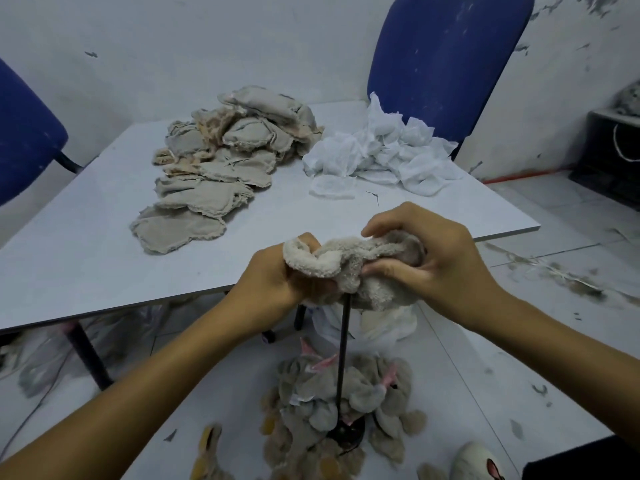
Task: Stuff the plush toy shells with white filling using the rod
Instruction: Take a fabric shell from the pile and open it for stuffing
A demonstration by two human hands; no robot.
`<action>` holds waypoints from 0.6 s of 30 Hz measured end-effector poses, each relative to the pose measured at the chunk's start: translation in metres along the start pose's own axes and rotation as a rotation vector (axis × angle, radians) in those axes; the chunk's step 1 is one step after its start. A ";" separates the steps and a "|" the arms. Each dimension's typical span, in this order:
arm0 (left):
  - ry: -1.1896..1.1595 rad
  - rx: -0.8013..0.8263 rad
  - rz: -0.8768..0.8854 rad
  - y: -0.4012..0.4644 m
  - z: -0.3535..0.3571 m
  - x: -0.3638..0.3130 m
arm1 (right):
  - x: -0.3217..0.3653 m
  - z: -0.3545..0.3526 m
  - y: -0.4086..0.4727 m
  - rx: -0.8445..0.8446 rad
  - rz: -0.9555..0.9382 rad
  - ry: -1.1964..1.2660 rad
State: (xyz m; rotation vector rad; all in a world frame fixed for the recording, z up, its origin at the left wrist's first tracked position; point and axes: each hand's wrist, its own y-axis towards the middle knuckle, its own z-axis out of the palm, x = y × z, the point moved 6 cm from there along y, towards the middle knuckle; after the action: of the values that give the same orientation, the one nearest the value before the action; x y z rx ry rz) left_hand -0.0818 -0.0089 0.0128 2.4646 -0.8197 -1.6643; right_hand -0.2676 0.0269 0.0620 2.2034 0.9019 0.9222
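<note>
A beige plush shell (pixel 349 263) sits on top of a thin black upright rod (pixel 343 362) whose round base (pixel 346 433) stands on the floor. My left hand (pixel 277 275) grips the shell's left side. My right hand (pixel 429 251) curls over its right side, thumb pressing the fabric. The rod's top is hidden inside the shell. On the table (pixel 86 265) lie a pile of flat grey-beige shells (pixel 221 168) and a heap of white filling pouches (pixel 377 154).
Loose plush pieces (pixel 329 403) with pink bits lie on the floor around the rod's base. A white plastic bag (pixel 377 327) sits under the table edge. Blue chairs stand at the far right (pixel 446 60) and far left (pixel 24 133). A dark box (pixel 613 150) is at the right wall.
</note>
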 end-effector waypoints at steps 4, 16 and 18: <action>-0.174 -0.164 0.094 0.005 -0.009 -0.011 | -0.006 -0.008 -0.003 -0.022 0.058 0.045; 0.009 0.337 -0.116 0.012 -0.006 -0.009 | -0.016 0.010 -0.008 0.089 0.234 0.122; -0.066 0.340 -0.103 0.016 -0.004 -0.021 | -0.016 0.005 -0.007 0.037 0.227 0.134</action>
State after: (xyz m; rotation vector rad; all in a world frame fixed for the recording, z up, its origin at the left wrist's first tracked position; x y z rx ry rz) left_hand -0.0906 -0.0138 0.0375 2.7248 -1.0829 -1.7788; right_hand -0.2750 0.0178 0.0483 2.3320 0.7430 1.1804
